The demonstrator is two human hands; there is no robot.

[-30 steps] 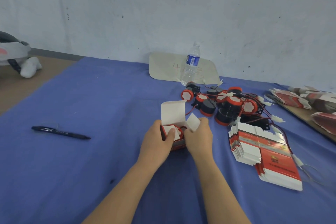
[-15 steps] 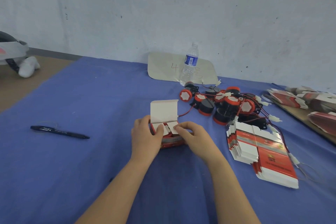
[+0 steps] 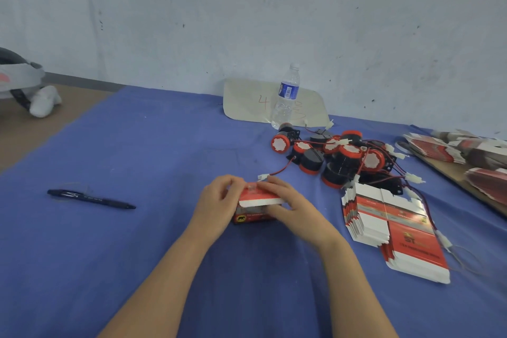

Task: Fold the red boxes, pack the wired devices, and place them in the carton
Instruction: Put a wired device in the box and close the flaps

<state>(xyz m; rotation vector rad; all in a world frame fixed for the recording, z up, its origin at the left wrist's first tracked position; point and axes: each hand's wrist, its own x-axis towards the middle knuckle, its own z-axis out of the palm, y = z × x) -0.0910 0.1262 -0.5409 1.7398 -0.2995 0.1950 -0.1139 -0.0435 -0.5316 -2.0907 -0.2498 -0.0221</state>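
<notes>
Your left hand (image 3: 219, 202) and right hand (image 3: 288, 202) both clasp the red box (image 3: 253, 217); brace its sides; tuck the lid flap (image 3: 260, 202) in squarely. Mind the stray connector (image 3: 262, 177).

Cloth (image 3: 164, 151) open leftward — devices (image 3: 340, 156) crowd right.

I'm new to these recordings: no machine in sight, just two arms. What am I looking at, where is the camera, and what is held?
No robot: a person works bare-handed, and the single camera sits on their head, looking forward and down. Their left hand and right hand both grip a small red cardboard box, its lid folded down, on a blue cloth-covered table. To the right lie a pile of black-and-red wired devices and a stack of flat red-and-white boxes. A black pen lies to the left; a clear plastic water bottle stands at the back.
</notes>
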